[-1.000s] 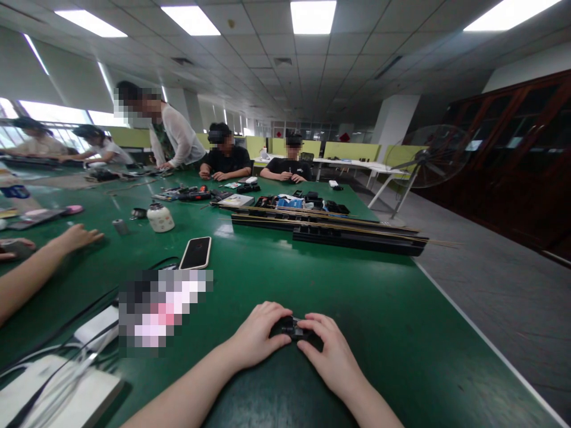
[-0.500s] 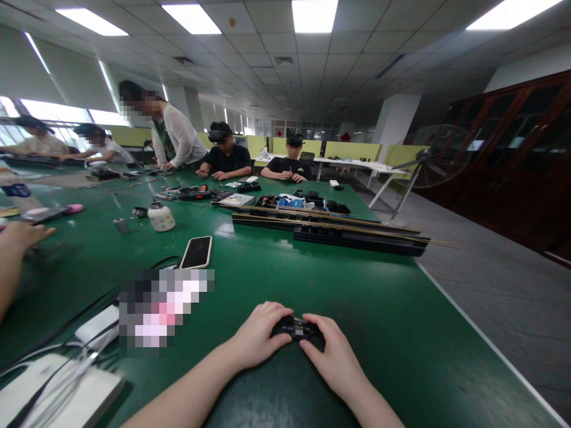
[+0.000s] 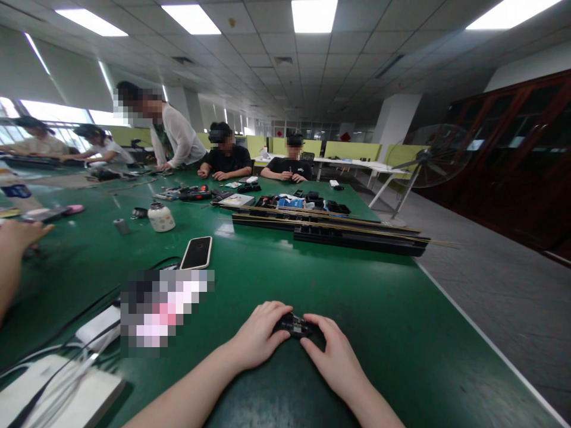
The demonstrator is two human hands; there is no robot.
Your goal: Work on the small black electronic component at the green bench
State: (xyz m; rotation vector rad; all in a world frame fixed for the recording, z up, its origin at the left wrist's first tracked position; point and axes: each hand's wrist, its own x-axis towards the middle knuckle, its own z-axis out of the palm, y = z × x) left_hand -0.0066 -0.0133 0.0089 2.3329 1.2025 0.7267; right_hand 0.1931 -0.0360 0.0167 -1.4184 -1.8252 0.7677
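One black device, right fingers (shifted outward)

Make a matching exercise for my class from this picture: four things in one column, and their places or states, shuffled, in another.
Things
1. Small black object
2. Phone
3. Large fan
4. Whitish jar

Places or states
A. Standing beyond the right edge of the green table
B. Upright, with small markings on its side
C. Between the left hand and the right hand
D. Lying flat, dark screen up, with a pale edge

Right pairs: 1-C, 2-D, 3-A, 4-B
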